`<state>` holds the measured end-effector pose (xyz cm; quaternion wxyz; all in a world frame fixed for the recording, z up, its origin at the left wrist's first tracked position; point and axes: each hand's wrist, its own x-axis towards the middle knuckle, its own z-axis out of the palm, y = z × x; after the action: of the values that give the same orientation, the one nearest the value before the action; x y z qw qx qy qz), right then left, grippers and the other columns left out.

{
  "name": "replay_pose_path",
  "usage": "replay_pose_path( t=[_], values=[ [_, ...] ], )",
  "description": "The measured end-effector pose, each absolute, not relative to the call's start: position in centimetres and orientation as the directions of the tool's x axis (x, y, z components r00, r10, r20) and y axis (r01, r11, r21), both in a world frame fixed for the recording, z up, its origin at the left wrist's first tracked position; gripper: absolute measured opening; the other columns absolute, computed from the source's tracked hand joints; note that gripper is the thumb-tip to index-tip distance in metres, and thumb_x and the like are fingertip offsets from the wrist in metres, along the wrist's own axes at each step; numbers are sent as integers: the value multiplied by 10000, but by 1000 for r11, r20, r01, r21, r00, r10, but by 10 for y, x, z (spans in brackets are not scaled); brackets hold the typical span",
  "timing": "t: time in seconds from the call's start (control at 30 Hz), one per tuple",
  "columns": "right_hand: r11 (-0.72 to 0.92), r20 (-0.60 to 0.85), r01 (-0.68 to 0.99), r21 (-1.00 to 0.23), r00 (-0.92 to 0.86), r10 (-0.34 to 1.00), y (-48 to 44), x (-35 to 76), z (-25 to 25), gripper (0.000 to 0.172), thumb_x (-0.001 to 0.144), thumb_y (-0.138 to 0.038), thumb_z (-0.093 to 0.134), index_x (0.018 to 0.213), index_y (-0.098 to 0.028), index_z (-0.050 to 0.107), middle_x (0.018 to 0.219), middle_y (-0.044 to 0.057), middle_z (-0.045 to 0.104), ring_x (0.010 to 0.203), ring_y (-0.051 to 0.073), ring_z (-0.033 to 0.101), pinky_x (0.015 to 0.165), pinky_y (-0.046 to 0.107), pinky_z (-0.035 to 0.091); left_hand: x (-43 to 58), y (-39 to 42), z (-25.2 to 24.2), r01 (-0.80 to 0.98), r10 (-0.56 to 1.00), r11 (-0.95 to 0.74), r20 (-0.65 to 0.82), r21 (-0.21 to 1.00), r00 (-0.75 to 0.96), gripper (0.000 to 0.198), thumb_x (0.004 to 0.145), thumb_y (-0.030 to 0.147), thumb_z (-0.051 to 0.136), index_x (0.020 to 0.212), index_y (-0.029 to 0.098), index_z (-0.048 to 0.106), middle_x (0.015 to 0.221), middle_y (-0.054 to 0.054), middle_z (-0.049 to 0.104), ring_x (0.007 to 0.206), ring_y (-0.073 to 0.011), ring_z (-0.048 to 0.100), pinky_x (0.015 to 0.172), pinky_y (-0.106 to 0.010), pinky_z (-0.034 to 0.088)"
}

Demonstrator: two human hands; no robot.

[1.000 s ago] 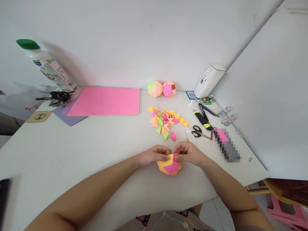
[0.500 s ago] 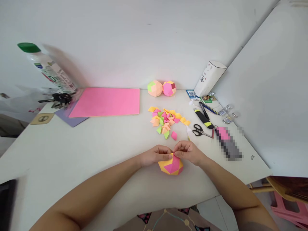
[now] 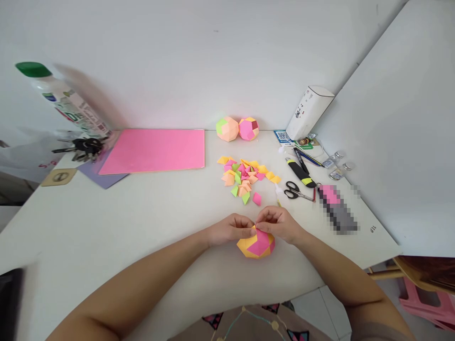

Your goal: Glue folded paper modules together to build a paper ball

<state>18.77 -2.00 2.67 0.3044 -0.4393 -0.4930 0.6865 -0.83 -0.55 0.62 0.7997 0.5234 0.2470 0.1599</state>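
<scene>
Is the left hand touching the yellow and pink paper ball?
Touching: the head view shows the thumb of the left hand lying on the upper edge of the paper ball.

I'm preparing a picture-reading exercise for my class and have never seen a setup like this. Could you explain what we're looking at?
There is no machine here: a person works with two bare hands. The camera sits on their head, looking forward and down, so their forearms enter from the bottom.

The left hand and right hand hold a faceted orange-and-pink paper shape between fingers and thumbs.

Beyond it on the white table lie small folded paper pieces. Scissors lie to their right and a flat pink sheet to their left. Two faceted balls sit by the wall.
</scene>
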Motion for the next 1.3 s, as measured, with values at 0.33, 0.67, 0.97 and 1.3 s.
replay_pose_path(
  t=[0.33,0.67,0.97,1.3],
  values=[
    [-211,-216,54,-976,-370,904,-26,182,25,170,696,-295,714,735,-167,609,644,-26,586,559,77,519,522,208,407,-4,-6,2,-52,589,464,-264,884,763,283,693,388,684,629,134,578,580,31,437,547,-82,368,530,-241,267],
    [-308,-307,69,-949,-439,845,-26,184,31,223,773,-389,636,806,-171,597,720,-19,568,670,97,514,627,231,392,-9,-3,-2,-161,590,533,-229,831,774,164,671,206,648,546,124,581,558,12,459,541,-94,395,534,-256,284],
    [-474,-435,88,-876,-567,699,-25,187,26,233,684,-338,726,700,-136,611,686,-17,557,628,87,483,596,227,354,-5,-10,3,-150,635,511,-254,846,729,349,772,400,582,557,125,579,539,14,453,504,-88,364,508,-246,274],
    [-495,-293,-538,-683,-419,860,-13,194,30,132,707,-261,614,824,-205,595,834,15,622,765,159,567,672,296,442,-6,2,-2,-476,667,630,-112,614,737,431,816,491,479,994,139,655,1041,-135,648,919,-262,593,810,-383,424]
  ],
)
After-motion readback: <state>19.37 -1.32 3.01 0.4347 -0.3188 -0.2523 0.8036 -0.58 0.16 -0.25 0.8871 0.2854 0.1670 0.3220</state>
